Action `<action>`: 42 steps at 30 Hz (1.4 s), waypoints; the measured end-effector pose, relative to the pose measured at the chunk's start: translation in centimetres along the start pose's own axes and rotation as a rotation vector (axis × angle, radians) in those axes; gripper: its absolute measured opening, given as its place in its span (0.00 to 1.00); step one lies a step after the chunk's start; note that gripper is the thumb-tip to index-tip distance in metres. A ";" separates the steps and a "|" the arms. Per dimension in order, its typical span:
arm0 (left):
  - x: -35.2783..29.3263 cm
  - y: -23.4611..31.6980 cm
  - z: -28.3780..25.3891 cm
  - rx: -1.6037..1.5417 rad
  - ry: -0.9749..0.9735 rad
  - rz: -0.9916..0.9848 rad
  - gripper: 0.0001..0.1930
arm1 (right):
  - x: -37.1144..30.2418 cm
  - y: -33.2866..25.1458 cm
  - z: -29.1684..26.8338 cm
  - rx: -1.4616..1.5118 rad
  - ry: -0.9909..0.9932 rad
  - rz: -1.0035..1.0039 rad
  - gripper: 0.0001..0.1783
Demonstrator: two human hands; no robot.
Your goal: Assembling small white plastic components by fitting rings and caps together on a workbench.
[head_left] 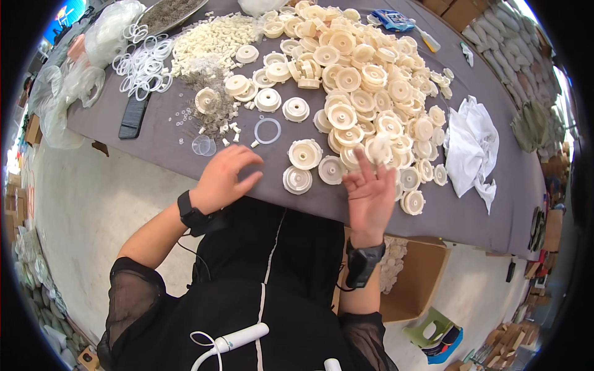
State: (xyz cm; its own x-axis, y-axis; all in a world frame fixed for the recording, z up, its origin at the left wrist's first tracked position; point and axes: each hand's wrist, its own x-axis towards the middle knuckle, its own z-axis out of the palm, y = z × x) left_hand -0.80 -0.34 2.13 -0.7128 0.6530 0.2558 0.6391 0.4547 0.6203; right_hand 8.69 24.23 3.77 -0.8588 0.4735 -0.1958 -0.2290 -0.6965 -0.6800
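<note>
My left hand [224,177] hovers at the table's front edge, fingers curved and apart, with nothing seen in it. Just beyond it lies a clear flat ring [279,132] beside small white plastic pieces [232,128]. My right hand [372,201] is raised with its fingers spread, in front of a big heap of cream round plastic caps [348,79]. A blurred whitish cap [378,148] shows just past its fingertips; whether they touch cannot be made out. Between the hands sit a few loose caps [305,154]. Two whiter caps [296,109] stand farther back.
At the back left are clear rings [145,65], small cream pieces [213,43], fine metal springs [213,114] and a black phone [132,117]. Clear discs [203,145] lie near the front edge. A white cloth [473,145] is on the right. Below stands a cardboard box [427,278].
</note>
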 end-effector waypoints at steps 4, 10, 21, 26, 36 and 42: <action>2.3 -2.5 -0.8 0.273 0.077 0.015 0.10 | -0.2 0.0 -0.2 -0.170 -0.030 -0.122 0.26; 6.9 -5.9 0.1 0.370 0.026 0.112 0.08 | -0.9 2.8 -1.2 -0.341 -0.084 -0.090 0.20; 6.4 -4.7 -1.7 0.154 0.036 -0.143 0.04 | -0.8 6.5 2.5 -0.960 -0.332 -0.090 0.06; 2.4 -3.6 -3.7 -0.224 0.178 -0.386 0.05 | 2.2 9.3 5.5 -1.589 -0.558 -0.865 0.05; -3.8 -2.9 -2.9 -0.317 0.139 -0.427 0.04 | 4.7 13.0 7.0 -1.962 -0.687 -0.857 0.03; -5.0 -6.1 -4.6 -0.291 0.416 -0.425 0.04 | 1.3 9.6 6.9 -1.326 -0.673 -0.607 0.08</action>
State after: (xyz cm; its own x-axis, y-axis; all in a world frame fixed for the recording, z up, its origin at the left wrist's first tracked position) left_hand -2.46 -9.18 0.50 -0.9752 0.1379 0.1730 0.2146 0.4007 0.8907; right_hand 2.23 14.41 1.88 -0.9112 -0.0691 0.4061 -0.3625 0.6030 -0.7106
